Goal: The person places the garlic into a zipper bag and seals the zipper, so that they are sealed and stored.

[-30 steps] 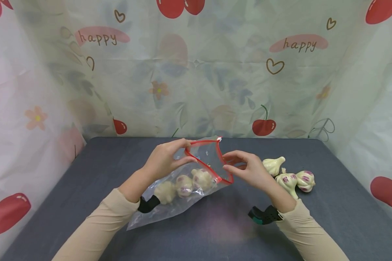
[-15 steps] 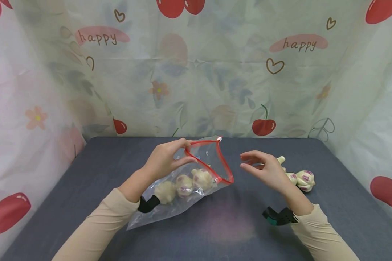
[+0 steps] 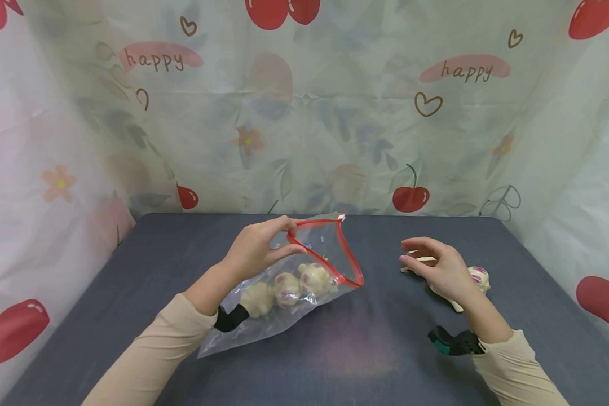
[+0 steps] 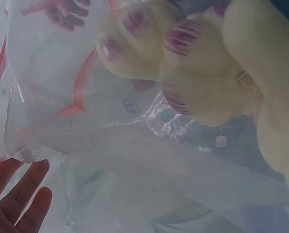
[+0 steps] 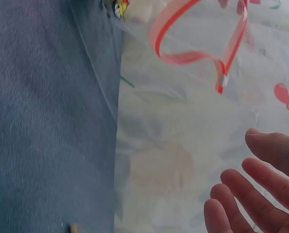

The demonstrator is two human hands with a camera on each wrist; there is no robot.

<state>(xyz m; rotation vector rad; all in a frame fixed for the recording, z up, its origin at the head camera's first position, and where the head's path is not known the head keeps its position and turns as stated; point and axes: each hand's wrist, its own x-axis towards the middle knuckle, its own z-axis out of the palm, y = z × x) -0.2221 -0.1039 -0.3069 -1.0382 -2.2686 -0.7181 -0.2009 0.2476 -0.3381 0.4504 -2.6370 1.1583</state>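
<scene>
Nearest to me, my beige sleeves (image 3: pixel 147 349) are extending over the dark table (image 3: pixel 345 372), and a black wrist mount (image 3: pixel 230 318) is showing at the left cuff.

The clear bag (image 3: pixel 233 338) is lying aslant, closed end toward me, mouth raised. Inside, three garlic bulbs (image 3: pixel 286 289) are resting in a row, the last one sitting close to the mouth.

My left hand (image 3: pixel 261 242) is pinching the bag's edge between thumb and fingers. The red zip strip (image 3: pixel 353 259) is gaping in a wide loop. Finding: only this one pinch appears to be supporting the mouth; were it slackening, I judge that the loop could be sagging shut or the foremost bulb slipping out.

My right hand (image 3: pixel 438 265) is hovering at the loose garlic (image 3: pixel 479 278), thumb and fingers curved and well parted; the right wrist view is showing nothing between them. Whether any fingertip is touching a bulb, I cannot tell. The hand is hiding part of the pile, so I am certifying no count. Second hazard: bulbs are lying close together, so a careless finger could be setting a neighbour rolling.

Farthest off, a patterned curtain (image 3: pixel 304 158) is hanging behind the table.
</scene>
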